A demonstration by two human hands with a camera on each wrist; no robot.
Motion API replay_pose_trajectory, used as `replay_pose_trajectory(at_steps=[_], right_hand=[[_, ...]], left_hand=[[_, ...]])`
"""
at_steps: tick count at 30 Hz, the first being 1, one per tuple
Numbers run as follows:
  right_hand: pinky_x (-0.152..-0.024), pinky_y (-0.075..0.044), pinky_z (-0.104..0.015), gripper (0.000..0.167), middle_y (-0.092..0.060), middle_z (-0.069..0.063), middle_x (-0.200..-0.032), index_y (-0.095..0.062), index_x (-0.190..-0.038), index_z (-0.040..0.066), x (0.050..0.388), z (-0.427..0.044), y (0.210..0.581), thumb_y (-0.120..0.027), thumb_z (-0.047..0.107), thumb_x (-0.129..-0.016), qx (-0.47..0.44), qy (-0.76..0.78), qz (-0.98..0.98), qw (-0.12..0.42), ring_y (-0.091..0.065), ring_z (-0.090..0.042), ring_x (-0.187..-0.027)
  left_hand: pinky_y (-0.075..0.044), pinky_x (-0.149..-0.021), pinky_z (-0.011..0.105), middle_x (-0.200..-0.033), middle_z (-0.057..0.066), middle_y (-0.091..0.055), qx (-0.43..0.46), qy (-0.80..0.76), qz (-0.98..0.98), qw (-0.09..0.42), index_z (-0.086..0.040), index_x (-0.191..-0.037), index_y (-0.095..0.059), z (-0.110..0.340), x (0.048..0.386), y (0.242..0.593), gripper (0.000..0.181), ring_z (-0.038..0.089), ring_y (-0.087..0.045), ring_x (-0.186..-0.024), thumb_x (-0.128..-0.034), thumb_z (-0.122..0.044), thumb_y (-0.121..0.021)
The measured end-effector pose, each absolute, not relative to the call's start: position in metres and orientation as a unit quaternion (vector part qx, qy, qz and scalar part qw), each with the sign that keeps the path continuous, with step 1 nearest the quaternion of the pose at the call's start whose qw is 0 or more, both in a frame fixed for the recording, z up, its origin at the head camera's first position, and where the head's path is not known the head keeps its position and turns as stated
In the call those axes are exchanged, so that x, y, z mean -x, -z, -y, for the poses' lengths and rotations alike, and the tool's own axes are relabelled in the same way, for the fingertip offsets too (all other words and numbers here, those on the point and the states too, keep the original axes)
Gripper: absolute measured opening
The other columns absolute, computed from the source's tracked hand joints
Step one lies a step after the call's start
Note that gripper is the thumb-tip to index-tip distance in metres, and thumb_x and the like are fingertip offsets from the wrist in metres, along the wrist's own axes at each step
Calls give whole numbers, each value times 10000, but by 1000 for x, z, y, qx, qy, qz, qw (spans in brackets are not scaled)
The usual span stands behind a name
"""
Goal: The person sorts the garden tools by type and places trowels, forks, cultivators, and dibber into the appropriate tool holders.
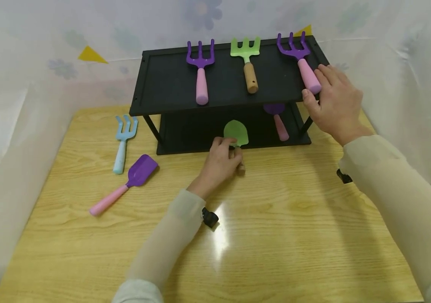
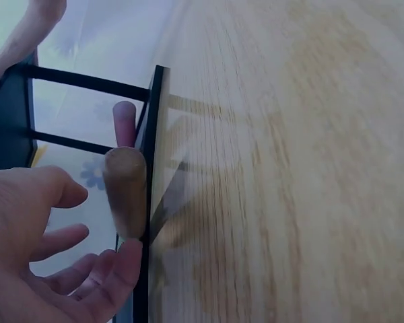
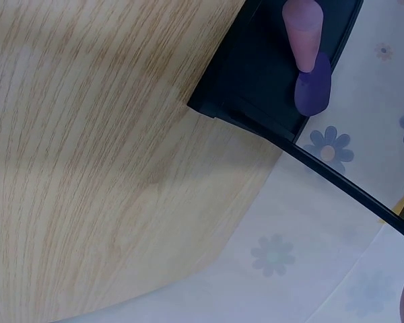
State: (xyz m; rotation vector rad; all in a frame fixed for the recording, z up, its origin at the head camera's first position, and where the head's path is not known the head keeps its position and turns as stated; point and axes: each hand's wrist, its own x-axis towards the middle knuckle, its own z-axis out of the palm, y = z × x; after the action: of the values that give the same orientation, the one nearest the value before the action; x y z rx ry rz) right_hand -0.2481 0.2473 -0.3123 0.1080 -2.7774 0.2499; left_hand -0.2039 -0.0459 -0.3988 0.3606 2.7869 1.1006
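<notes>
My left hand [image 1: 221, 158] is at the front edge of the black rack's [image 1: 170, 88] lower shelf, beside a trowel with a green blade [image 1: 236, 132] and wooden handle [image 2: 126, 192]. In the left wrist view its thumb and fingers stand apart, with a fingertip touching near the handle. The blade lies on the shelf, while the handle sticks out past the edge. My right hand [image 1: 336, 99] rests at the upper shelf's right front corner, its thumb and fingertips beside the pink handle of a purple fork [image 1: 308, 75]. Most of that hand is outside the right wrist view.
On the upper shelf lie another purple fork [image 1: 201, 80] and a green fork [image 1: 251, 78]. A purple shovel with a pink handle [image 1: 281, 128] lies on the lower shelf. Left of the rack, a blue fork [image 1: 121, 153] and a purple shovel [image 1: 139, 172] lie on the wooden table [image 1: 276, 235].
</notes>
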Motion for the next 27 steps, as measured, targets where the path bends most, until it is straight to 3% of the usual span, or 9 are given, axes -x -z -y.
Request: replay_pose_trajectory(at_steps=[6,9,12,20,27], right_hand=[[-1065,-359,-678,674,-307,-112,-1620,-320,-1546,50,248,-249,313,-281,466,-1017,-37,-85,981,173,-280,-308,-1501],[-1069,-356,-676,674,-303,-109,-1622,-315,-1549,53,249,-250,314,-275,467,-1018,-36,-85,981,172,-277,-305,-1503],[-1066,-360,-676,674,-306,-103,-1622,-319,-1549,60,250,-249,314,-278,471,-1016,-36,-86,980,173,-280,-300,-1502],[-1058,-366,-679,672,-322,-93,-1617,-335,-1544,68,250,-250,314,-284,479,-1015,-34,-87,979,179,-281,-285,-1504],[-1044,-375,-686,673,-326,-80,-1616,-342,-1544,79,250,-248,315,-285,489,-1013,-36,-89,979,182,-284,-275,-1503]], left_hand=[[-534,-826,310,-1082,14,-580,-179,-301,-935,50,-158,-1098,-627,54,190,394,179,158,-575,-922,-1006,-268,-520],[-490,-676,248,-880,-25,-600,-224,-267,-936,46,-150,-941,-624,57,184,394,127,118,-546,-752,-991,-229,-538],[-430,-584,219,-769,-37,-592,-264,-244,-932,56,-144,-889,-638,60,178,394,153,95,-503,-644,-987,-219,-548],[-415,-571,241,-793,-54,-609,-305,-217,-918,134,-211,-851,-625,59,162,402,192,101,-493,-652,-995,-227,-499],[-467,-593,265,-870,-47,-655,-301,-201,-926,110,-207,-936,-684,56,163,407,206,112,-549,-695,-1011,-216,-492]])
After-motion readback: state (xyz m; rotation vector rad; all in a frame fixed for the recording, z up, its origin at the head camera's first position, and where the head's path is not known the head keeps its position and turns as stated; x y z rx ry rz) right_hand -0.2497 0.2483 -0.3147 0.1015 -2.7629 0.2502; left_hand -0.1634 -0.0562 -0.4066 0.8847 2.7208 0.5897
